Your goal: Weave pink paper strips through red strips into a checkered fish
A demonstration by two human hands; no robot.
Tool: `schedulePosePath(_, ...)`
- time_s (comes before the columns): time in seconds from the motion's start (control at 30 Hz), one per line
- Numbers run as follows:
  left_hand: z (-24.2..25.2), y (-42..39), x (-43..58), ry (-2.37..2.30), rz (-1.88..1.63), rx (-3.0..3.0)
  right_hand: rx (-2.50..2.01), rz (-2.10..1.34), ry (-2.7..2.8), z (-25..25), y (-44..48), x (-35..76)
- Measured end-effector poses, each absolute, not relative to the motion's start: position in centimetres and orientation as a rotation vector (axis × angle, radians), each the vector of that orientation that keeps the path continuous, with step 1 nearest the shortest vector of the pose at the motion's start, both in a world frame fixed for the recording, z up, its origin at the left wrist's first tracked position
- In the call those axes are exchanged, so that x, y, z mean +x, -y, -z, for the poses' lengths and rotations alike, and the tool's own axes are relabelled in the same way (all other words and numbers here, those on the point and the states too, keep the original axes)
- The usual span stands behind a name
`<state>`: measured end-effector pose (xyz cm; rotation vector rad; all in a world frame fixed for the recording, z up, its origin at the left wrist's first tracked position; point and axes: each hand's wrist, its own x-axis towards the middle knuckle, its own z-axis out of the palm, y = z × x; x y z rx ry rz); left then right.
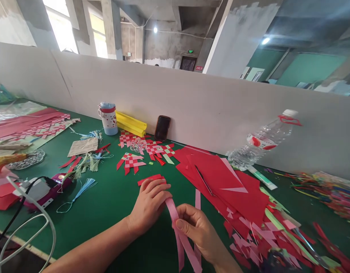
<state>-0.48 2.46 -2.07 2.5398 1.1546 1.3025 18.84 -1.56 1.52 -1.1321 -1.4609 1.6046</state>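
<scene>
Over the green tabletop, my left hand (152, 204) has its fingers curled together on a small piece of folded red paper strips (150, 179). Part of that piece is hidden under the fingers. A pink paper strip (183, 239) runs from my left fingertips down toward me. My right hand (193, 229) pinches this strip between thumb and fingers. Another pink strip (197, 199) sticks up behind the right hand, its lower part hanging below. Just beyond lies a woven red and pink paper fish (131, 162), with several more woven pieces (155, 148) behind it.
Red paper sheets (237, 189) with tweezers (204, 181) lie right of my hands, paper scraps (251, 242) nearer. A plastic bottle (263, 142) leans on the partition (192, 102); a phone (163, 128) and a cup (109, 119) stand along it. Tassels (84, 189) and a power strip (46, 191) lie left.
</scene>
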Motion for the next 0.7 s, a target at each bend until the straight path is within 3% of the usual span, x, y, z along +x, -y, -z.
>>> schedulePosePath(0.27,2.6,-2.5,-1.1,-1.187,-1.247,2.26,-1.128,-1.793,1.499,-1.6,2.0,18.8)
schedulePosePath(0.7,4.0,-2.8,-0.2,-1.361,-1.192,2.365,-1.417,-1.164,1.186,-0.7,-0.5,20.9)
